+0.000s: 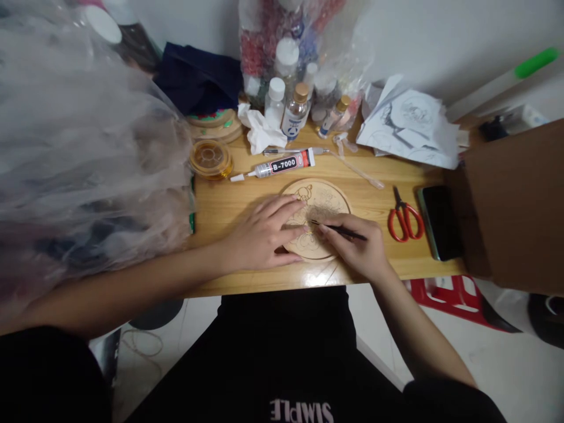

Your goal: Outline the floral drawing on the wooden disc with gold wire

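One glue tube lies between bottles and the wooden disc.

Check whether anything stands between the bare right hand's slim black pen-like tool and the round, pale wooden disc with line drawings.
Nothing visible does: the right hand holds the tool with its tip at the disc's drawn surface. The bare left hand covers part of the disc's left side, beside the tip rather than in between.

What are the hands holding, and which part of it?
The right hand pinches a thin dark tool near its working tip; the left hand just rests on the round board.
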`<action>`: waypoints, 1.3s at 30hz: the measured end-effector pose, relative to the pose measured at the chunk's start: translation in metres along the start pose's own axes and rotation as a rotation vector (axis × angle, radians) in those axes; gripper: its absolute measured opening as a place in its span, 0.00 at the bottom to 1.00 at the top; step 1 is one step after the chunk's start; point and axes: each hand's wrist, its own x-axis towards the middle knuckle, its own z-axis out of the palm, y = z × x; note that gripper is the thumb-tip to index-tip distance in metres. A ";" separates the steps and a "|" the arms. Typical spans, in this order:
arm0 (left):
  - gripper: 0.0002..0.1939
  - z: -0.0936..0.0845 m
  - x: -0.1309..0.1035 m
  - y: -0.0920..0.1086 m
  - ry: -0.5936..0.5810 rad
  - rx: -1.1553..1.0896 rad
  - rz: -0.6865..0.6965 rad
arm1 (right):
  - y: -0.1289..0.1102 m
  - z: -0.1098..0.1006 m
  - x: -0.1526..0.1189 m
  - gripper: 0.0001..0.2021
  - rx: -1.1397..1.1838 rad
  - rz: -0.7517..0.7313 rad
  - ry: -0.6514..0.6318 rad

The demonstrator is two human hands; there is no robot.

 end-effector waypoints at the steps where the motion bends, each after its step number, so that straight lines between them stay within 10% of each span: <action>1: 0.26 0.000 0.000 0.000 -0.003 0.000 -0.003 | 0.000 -0.001 0.001 0.04 0.000 -0.004 -0.004; 39: 0.26 -0.005 0.002 0.002 -0.065 -0.067 -0.041 | 0.002 -0.001 -0.001 0.04 0.029 -0.002 0.031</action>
